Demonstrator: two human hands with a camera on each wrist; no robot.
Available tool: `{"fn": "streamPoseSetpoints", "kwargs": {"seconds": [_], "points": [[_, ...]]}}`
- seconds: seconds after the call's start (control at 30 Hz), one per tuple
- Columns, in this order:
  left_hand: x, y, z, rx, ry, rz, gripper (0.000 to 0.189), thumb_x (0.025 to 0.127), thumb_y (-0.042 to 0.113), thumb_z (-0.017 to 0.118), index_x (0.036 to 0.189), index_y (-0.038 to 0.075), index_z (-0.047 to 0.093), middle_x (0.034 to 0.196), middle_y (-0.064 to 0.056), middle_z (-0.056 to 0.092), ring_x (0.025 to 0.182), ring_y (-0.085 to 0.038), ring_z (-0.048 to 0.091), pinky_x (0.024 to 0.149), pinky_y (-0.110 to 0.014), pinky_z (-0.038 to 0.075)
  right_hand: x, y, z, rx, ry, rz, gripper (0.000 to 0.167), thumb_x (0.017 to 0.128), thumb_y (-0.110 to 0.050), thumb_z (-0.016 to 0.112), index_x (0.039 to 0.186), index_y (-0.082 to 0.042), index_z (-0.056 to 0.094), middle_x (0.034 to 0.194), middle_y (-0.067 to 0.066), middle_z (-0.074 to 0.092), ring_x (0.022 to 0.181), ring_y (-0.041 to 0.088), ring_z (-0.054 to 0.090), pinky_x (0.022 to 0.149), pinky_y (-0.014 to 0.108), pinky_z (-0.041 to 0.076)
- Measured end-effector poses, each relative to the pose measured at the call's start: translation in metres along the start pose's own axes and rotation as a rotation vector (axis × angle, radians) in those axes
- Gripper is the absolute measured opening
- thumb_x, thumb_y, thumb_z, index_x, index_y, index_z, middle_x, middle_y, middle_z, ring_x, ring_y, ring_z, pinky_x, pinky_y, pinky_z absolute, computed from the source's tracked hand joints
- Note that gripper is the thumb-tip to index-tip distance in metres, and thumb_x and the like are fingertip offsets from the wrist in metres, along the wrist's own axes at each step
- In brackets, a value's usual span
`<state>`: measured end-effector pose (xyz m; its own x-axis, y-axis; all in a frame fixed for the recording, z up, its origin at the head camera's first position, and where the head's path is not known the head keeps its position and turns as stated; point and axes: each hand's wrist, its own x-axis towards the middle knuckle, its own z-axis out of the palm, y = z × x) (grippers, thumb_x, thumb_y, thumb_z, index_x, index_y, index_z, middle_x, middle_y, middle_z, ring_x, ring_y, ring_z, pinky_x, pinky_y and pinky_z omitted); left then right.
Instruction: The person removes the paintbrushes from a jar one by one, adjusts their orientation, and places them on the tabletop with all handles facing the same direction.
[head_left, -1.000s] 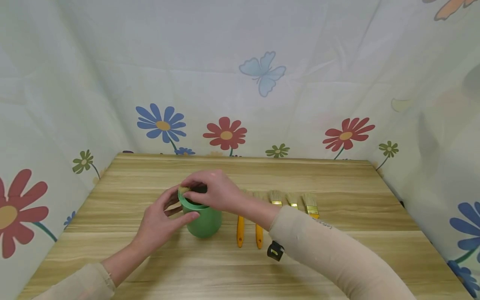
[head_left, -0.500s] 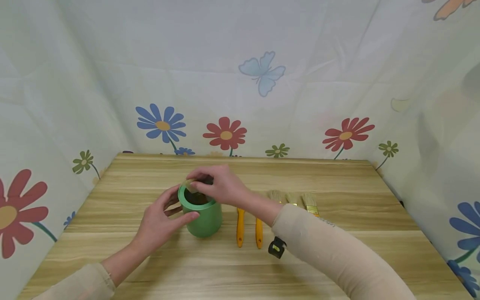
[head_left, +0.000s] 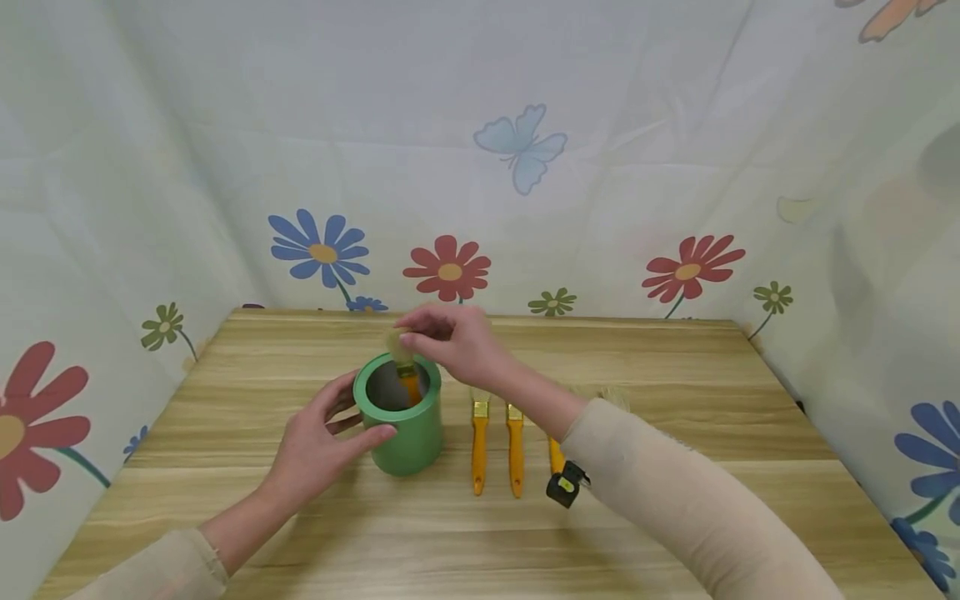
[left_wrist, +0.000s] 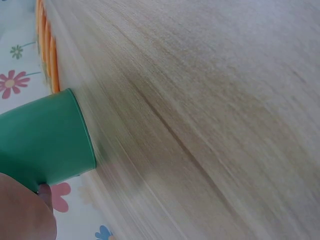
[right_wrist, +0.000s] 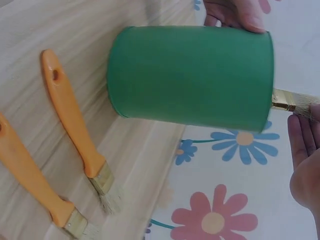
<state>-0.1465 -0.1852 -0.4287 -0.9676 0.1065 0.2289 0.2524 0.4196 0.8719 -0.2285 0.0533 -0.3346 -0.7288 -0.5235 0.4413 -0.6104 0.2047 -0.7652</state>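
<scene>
A green can (head_left: 408,446) stands upright on the table, and my left hand (head_left: 318,446) grips its side with the thumb at the front and fingers round the back. Above the can's mouth my right hand (head_left: 461,346) pinches a paintbrush (head_left: 409,385) by its pale bristles, between thumb and fingers. The brush points handle down; part of its orange handle shows inside the can, and the handle's lower end is hidden. In the right wrist view the brush's metal ferrule (right_wrist: 283,99) sticks out just past the can's rim.
To the right of the can lie paintbrushes with orange handles, one (head_left: 479,446) nearest it and another (head_left: 516,454) beside that. More brushes (head_left: 556,457) lie farther right, partly covered by the right arm. A floral cloth (head_left: 600,192) hangs behind the wooden table (head_left: 300,542).
My right hand has risen and moved slightly right, and the paintbrush has come up with it, showing its ferrule and some handle. The left hand has stayed on the can.
</scene>
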Motion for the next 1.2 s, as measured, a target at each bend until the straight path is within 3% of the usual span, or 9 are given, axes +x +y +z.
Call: {"fn": "streamPoseSetpoints", "kwargs": {"seconds": [0.23,0.57,0.83,0.97,1.2], "points": [[-0.001,0.001,0.000,0.009,-0.003,-0.011,0.085,0.088,0.037,0.091,0.159,0.019,0.049,0.150,-0.006,0.061,0.135,-0.029,0.061,0.107,-0.043,0.060,0.002,-0.010,-0.017,0.073,0.089,0.033,0.020,0.099,-0.006,0.078,0.118,0.000,0.077,0.108,0.013,0.078,0.092,0.017,0.075,0.086,0.028,0.067],[-0.002,0.001,0.001,-0.005,0.000,-0.009,0.084,0.087,0.036,0.092,0.158,0.019,0.050,0.149,-0.007,0.062,0.134,-0.029,0.061,0.106,-0.041,0.061,0.003,-0.024,-0.044,0.240,0.198,0.066,0.020,0.101,-0.006,0.076,0.120,0.000,0.076,0.107,0.010,0.079,0.096,0.022,0.077,0.096,0.047,0.066],[-0.002,0.001,0.000,-0.003,0.000,-0.017,0.085,0.086,0.037,0.093,0.158,0.019,0.050,0.149,-0.007,0.062,0.135,-0.030,0.061,0.106,-0.042,0.061,0.000,-0.029,-0.068,0.333,0.292,0.071,0.020,0.101,-0.003,0.074,0.120,0.003,0.074,0.105,0.006,0.079,0.091,0.030,0.075,0.090,0.036,0.068],[-0.001,0.002,0.000,0.000,0.000,-0.016,0.084,0.086,0.036,0.093,0.157,0.018,0.051,0.149,-0.006,0.062,0.135,-0.030,0.061,0.106,-0.042,0.061,-0.003,-0.030,-0.080,0.387,0.325,0.047,0.019,0.101,0.001,0.071,0.119,0.007,0.072,0.101,0.005,0.078,0.085,0.024,0.075,0.091,0.039,0.068],[0.000,0.003,0.001,0.009,0.004,-0.009,0.084,0.087,0.036,0.092,0.157,0.018,0.051,0.149,-0.007,0.062,0.135,-0.030,0.061,0.106,-0.043,0.061,-0.015,-0.026,-0.100,0.388,0.342,0.084,0.017,0.101,0.002,0.071,0.118,0.003,0.073,0.100,0.003,0.078,0.085,0.018,0.077,0.091,0.036,0.067]]}}
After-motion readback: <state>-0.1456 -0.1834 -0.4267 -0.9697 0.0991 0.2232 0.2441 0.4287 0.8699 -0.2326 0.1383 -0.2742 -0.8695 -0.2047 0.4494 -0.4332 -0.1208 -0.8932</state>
